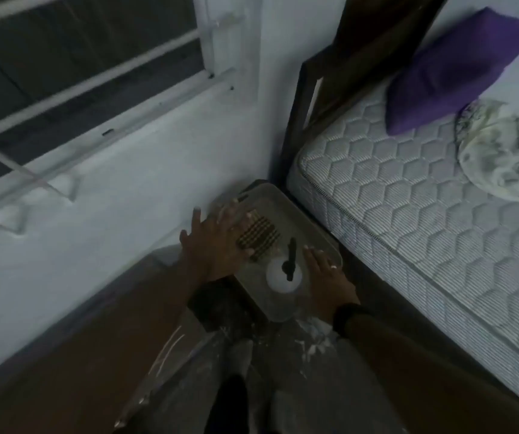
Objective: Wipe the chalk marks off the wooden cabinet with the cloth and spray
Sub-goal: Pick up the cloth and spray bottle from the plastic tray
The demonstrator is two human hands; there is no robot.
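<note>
A grey tray [286, 200] rests on a small dark wooden cabinet [286, 346] between the wall and the bed. In the tray lie a folded checked cloth [259, 238] and a white spray bottle with a black nozzle [284, 274]. White chalk marks [313, 338] smear the cabinet's near side below the tray. My left hand [212, 241] hovers with fingers spread over the tray's left edge, touching the cloth's left end. My right hand [327, 274] rests flat, fingers apart, on the tray's right rim beside the bottle.
A bed with a quilted white mattress [408, 189], a purple pillow [458, 70] and a crumpled pale sheet [508, 151] fills the right. A white wall and barred window [79, 64] stand at left. A clear plastic sheet [170, 352] lies on the brown floor.
</note>
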